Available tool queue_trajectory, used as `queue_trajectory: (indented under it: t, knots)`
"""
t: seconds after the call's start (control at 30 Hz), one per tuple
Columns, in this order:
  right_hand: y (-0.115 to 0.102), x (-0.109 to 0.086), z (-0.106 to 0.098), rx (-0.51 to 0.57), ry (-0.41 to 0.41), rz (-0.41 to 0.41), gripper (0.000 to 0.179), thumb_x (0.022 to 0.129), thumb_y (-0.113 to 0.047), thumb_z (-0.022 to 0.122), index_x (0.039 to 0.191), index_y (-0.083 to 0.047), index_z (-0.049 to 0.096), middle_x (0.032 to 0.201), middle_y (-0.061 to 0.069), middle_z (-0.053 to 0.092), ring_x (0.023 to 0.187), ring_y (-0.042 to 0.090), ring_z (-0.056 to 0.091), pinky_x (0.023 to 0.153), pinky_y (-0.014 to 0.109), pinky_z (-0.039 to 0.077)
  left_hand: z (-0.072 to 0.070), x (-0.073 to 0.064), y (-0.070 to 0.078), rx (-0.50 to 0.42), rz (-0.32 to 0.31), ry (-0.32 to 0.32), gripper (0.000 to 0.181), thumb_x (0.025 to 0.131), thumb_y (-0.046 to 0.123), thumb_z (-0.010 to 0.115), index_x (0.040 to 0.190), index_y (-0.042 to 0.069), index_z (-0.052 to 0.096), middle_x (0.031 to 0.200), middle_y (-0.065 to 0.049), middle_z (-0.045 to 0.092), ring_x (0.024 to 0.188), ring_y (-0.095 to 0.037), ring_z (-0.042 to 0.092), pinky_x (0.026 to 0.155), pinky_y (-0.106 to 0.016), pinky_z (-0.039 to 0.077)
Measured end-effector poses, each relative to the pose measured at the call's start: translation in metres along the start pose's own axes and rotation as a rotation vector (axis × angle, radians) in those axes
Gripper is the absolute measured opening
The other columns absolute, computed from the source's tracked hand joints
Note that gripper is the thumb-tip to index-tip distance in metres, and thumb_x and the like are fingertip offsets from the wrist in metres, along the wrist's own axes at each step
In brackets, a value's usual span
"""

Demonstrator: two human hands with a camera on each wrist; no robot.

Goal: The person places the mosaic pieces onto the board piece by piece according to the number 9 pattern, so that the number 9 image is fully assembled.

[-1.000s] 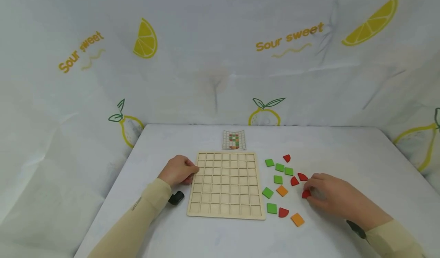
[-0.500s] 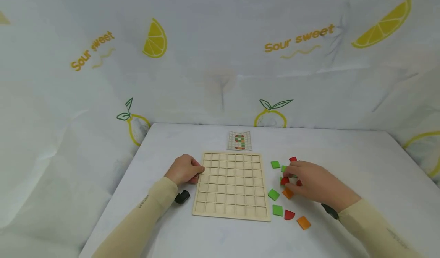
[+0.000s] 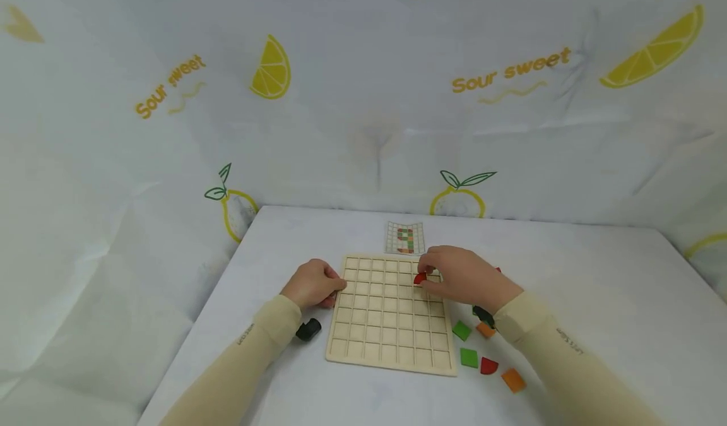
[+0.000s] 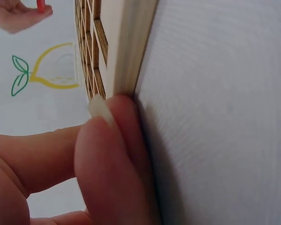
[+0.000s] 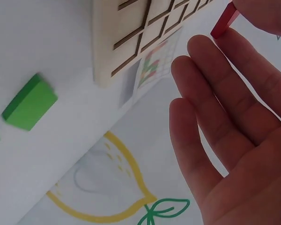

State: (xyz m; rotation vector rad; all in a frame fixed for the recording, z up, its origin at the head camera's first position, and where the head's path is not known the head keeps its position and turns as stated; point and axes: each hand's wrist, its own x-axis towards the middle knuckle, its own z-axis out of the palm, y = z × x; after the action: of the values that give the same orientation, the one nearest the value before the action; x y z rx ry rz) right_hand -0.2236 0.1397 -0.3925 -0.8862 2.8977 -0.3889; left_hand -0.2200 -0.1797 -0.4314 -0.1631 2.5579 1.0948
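My right hand (image 3: 462, 278) pinches a red quarter-round tile (image 3: 419, 279) between thumb and forefinger, over the upper right cells of a pale wooden grid board (image 3: 375, 319). In the right wrist view that red tile (image 5: 223, 21) is held on edge, the other fingers spread beside it. At the board's left edge, my left hand (image 3: 311, 284) grips the rim with thumb and forefinger. The left wrist view shows the thumb (image 4: 107, 164) and a finger against the board's wooden rim (image 4: 129, 51). No tiles show in the uncovered cells.
A small pattern card (image 3: 405, 238) with a coloured figure lies behind the board. Right of the board are green tiles (image 3: 469, 358), orange tiles (image 3: 514, 380) and a red quarter-round (image 3: 489, 366); the right arm hides others. A white sheet with lemon prints stands behind the table.
The right hand has carried the red tile leftward from the loose tiles to over the board. The left hand stays at the board's edge. The head view has shifted slightly.
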Motion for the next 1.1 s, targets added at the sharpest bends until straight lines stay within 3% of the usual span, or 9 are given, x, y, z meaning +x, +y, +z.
queue_trajectory:
  t: [0.43,1.1]
  knots:
    - [-0.028,0.05,0.016,-0.048,-0.012,-0.091,0.013,0.098,-0.031,0.081,0.098,-0.019,0.076,0.092,-0.006,0.068,0.079,0.008,0.059,0.076,0.031,0.055,0.001,0.004,0.0,-0.007,-0.002,0.004,0.02,0.098,0.029,0.081,0.096,0.012,0.071,0.071,-0.003,0.073,0.059,-0.012,0.067,0.061,-0.026,0.053]
    - [-0.044,0.071,0.038,-0.115,0.015,-0.135,0.012,0.097,-0.027,0.081,0.096,-0.017,0.076,0.087,-0.007,0.064,0.073,0.007,0.054,0.067,0.027,0.051,-0.003,0.005,-0.004,-0.012,-0.004,0.009,0.021,0.098,0.029,0.081,0.096,0.011,0.07,0.074,-0.003,0.074,0.061,-0.013,0.07,0.061,-0.026,0.055]
